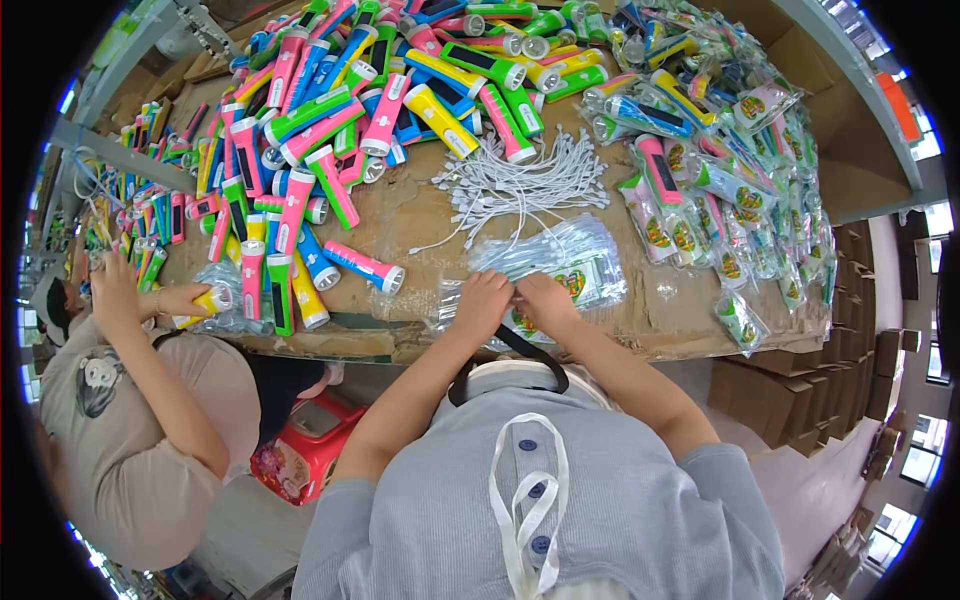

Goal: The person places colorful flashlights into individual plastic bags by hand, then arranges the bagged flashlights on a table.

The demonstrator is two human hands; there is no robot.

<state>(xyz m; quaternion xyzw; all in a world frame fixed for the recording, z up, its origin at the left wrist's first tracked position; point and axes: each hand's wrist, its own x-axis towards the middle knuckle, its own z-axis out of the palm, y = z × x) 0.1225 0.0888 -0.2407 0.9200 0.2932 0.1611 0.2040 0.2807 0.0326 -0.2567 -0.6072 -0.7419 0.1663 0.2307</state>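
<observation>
the stack of thin clear plastic bags with printed colour cards [560, 262] likely handles light, limp and slippery, so pinching one bag's near edge seems best. it lies on the cardboard-covered desk [420, 215] at six o'clock, glossy, crinkled. the left hand [482, 300] and right hand [541, 298] press fingers closed on its near edge. white cord loops [520, 180] lie at twelve o'clock of it.

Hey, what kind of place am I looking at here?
Likely a small packing workshop. A cardboard-covered table carries a heap of loose coloured flashlights, a pile of bagged ones, white cords and clear bags under both hands, with flat cartons stacked alongside.
</observation>
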